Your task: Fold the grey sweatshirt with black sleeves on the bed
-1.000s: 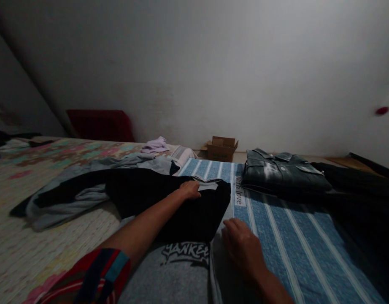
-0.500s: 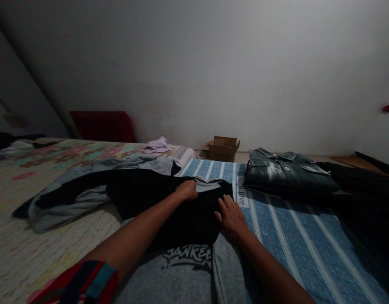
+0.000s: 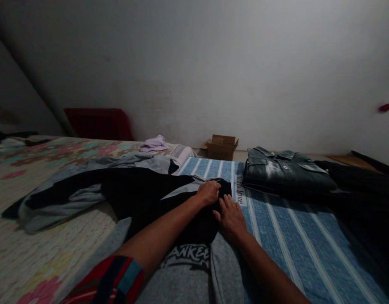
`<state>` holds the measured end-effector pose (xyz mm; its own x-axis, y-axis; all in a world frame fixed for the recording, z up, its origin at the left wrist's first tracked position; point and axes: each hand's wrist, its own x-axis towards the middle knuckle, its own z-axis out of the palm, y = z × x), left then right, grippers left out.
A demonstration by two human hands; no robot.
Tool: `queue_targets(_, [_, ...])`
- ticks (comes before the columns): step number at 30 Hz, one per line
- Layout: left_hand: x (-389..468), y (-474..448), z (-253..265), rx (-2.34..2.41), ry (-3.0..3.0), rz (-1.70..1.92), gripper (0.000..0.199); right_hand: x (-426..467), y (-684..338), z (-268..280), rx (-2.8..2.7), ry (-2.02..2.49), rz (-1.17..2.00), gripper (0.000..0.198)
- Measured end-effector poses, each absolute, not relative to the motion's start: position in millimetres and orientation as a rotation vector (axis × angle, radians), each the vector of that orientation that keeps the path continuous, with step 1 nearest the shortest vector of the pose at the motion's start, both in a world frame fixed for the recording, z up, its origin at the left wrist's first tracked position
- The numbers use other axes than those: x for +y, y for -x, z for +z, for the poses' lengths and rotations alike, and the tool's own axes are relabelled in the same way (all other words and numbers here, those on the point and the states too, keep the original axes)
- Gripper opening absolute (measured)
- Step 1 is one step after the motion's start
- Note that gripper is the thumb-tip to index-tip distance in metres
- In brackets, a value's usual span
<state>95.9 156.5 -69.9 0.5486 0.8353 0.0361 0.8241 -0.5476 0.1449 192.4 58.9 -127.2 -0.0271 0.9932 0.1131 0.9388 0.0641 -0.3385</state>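
The black garment (image 3: 156,198) lies spread across the middle of the bed, its near edge draped over a grey printed shirt (image 3: 182,270) at 6 o'clock and its far right corner reaching the blue striped cloth (image 3: 286,236). The left hand (image 3: 209,193) rests on that corner with fingers curled down onto the fabric, seemingly pinching a fold beside a pale grey strip, though whether it truly grips cannot be told. Just beside it, at 4 o'clock, the right hand (image 3: 230,217) lies flat with fingers loosely together, pressing the black fabric's edge where it meets the striped cloth. At 9 o'clock of the garment a grey-blue piece of clothing (image 3: 71,198) trails over the floral bedspread (image 3: 30,249). At 2 o'clock, well apart from both hands, a folded dark green shirt (image 3: 286,173) sits on the striped cloth. At 12 o'clock, by the wall, stand an open cardboard box (image 3: 222,147) and a small lilac cloth (image 3: 154,144)
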Motion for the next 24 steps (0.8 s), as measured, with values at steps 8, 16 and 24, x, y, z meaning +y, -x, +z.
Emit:
queue_targets(8, [157.2,-114.6,-106.0,1.256,-2.710,0.266,0.025,52.7,-195.8,-132.6,-1.984,1.908,0.242,0.058])
queue_targets(16, [168.4,-125.4,-106.0,1.428,-2.603,0.413,0.028,39.2,-194.3,-130.1,-1.973,1.940,0.243,0.059])
queue_targets(24, [199.9,-142.7,-97.2,1.526,-2.367,0.465,0.032,30.8,-194.0,-124.8,-1.984,1.914,0.266,0.058])
